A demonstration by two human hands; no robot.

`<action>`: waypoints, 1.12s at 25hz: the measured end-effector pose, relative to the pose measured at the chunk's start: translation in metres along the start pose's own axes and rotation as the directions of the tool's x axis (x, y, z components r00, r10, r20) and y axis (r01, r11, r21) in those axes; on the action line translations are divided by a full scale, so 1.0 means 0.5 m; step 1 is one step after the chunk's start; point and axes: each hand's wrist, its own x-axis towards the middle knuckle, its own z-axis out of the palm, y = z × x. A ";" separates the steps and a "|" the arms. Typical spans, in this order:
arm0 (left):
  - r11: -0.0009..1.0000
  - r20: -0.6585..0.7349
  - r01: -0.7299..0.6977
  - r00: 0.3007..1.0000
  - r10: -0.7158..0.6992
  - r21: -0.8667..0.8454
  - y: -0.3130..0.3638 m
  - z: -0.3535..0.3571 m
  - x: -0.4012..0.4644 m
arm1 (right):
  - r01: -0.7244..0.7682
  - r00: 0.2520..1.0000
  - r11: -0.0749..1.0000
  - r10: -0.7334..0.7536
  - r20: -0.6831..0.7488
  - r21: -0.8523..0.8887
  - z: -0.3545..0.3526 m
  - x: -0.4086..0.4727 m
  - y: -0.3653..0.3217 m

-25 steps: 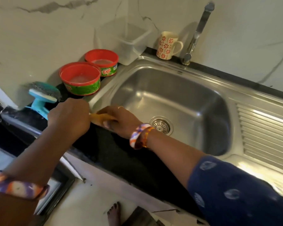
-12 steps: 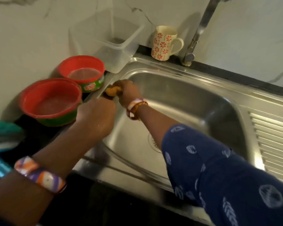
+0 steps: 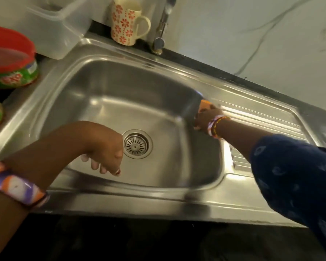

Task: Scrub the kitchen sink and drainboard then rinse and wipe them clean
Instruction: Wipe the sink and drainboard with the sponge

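Right hand (image 3: 205, 119) grips orange sponge (image 3: 205, 105) at basin's right rim, where stainless sink (image 3: 120, 102) meets ribbed drainboard (image 3: 256, 117). Left hand (image 3: 104, 147) over basin near drain strainer (image 3: 136, 144), fingers loosely curled, holding nothing. Sponge judged soft, light, compressible; best grasped across its sides. Wet steel likely slippery.

Sink (image 3: 105, 102) glossy brushed steel; tub (image 3: 11, 59) shiny plastic; mug (image 3: 124, 21) glazed ceramic.
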 end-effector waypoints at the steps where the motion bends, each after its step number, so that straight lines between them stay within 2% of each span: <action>1: 1.000 0.025 0.006 1.000 -0.006 -0.004 0.007 0.005 -0.003 | 0.001 0.999 0.999 0.000 0.033 -0.039 0.013 -0.021 -0.025; 3: 0.999 -0.002 0.034 0.999 -0.034 0.015 0.021 0.016 -0.013 | 0.081 0.988 0.997 -0.082 0.130 0.009 0.036 -0.066 -0.089; 4: 0.998 -0.057 0.036 0.998 -0.033 0.054 0.026 0.026 -0.021 | 0.139 0.977 0.990 -0.141 0.162 0.020 0.044 -0.095 -0.118; 6: 0.987 -0.247 0.071 0.968 -0.034 0.142 0.037 0.051 -0.040 | 0.280 0.943 0.960 -0.278 0.182 0.015 0.042 -0.151 -0.157; 7: 0.988 -0.356 0.100 0.933 -0.051 0.122 0.040 0.065 -0.052 | 0.320 0.926 0.946 -0.324 0.195 0.054 0.036 -0.163 -0.165; 8: 0.991 -0.443 0.119 0.893 -0.082 0.055 0.043 0.079 -0.066 | 0.342 0.906 0.930 -0.365 0.217 0.136 0.023 -0.168 -0.170; 10: 0.989 -0.536 0.141 0.832 -0.140 -0.038 0.051 0.109 -0.097 | 0.273 0.891 0.890 -0.377 0.254 0.366 -0.017 -0.173 -0.171; 13: 0.979 -0.599 0.186 0.776 -0.200 -0.085 0.057 0.148 -0.138 | 0.190 0.939 0.702 -0.334 0.081 0.687 -0.054 -0.190 -0.178; 14: 0.975 -0.613 0.198 0.760 -0.218 -0.101 0.059 0.160 -0.149 | 0.158 0.958 0.572 -0.285 0.014 0.805 -0.065 -0.200 -0.184; 15: 0.972 -0.629 0.195 0.741 -0.234 -0.132 0.060 0.171 -0.151 | 0.130 0.969 0.396 -0.245 -0.032 0.909 -0.068 -0.210 -0.193; 16: 0.966 -0.647 0.178 0.718 -0.258 -0.187 0.065 0.183 -0.152 | 0.102 0.972 0.102 -0.221 -0.077 0.990 -0.074 -0.228 -0.202; 17: 0.953 -0.667 0.128 0.689 -0.283 -0.273 0.071 0.192 -0.153 | 0.075 0.974 -0.221 -0.193 -0.119 0.972 -0.088 -0.245 -0.208; 18: 0.916 -0.668 0.024 0.676 -0.310 -0.400 0.073 0.195 -0.144 | -0.004 0.975 -0.511 -0.193 -0.110 0.860 -0.100 -0.255 -0.215; 19: 0.824 -0.658 -0.111 0.664 -0.355 -0.556 0.080 0.197 -0.142 | -0.083 0.964 -0.708 -0.236 -0.125 0.701 -0.114 -0.264 -0.218; 20: 0.664 -0.630 -0.261 0.664 -0.403 -0.701 0.088 0.199 -0.146 | -0.143 0.950 -0.810 -0.274 -0.151 0.569 -0.127 -0.276 -0.216; 21: 0.442 -0.588 -0.409 0.688 -0.426 -0.798 0.091 0.194 -0.154 | -0.179 0.931 -0.851 -0.309 -0.195 0.493 -0.147 -0.281 -0.214; 23: -0.017 -0.541 -0.590 0.752 -0.376 -0.808 0.085 0.164 -0.176 | -0.221 0.897 -0.878 -0.353 -0.264 0.424 -0.193 -0.270 -0.211; 24: -0.164 -0.552 -0.632 0.754 -0.356 -0.757 0.074 0.141 -0.185 | -0.223 0.892 -0.880 -0.358 -0.276 0.418 -0.224 -0.261 -0.205; 25: -0.245 -0.566 -0.662 0.740 -0.363 -0.708 0.061 0.115 -0.191 | -0.214 0.895 -0.883 -0.348 -0.279 0.418 -0.254 -0.242 -0.199; 26: -0.280 -0.580 -0.692 0.715 -0.390 -0.665 0.045 0.080 -0.199 | -0.193 0.891 -0.884 -0.340 -0.302 0.426 -0.294 -0.223 -0.190; 28: -0.299 -0.575 -0.729 0.676 -0.462 -0.617 0.004 -0.001 -0.214 | -0.109 0.886 -0.875 -0.300 -0.354 0.471 -0.377 -0.179 -0.166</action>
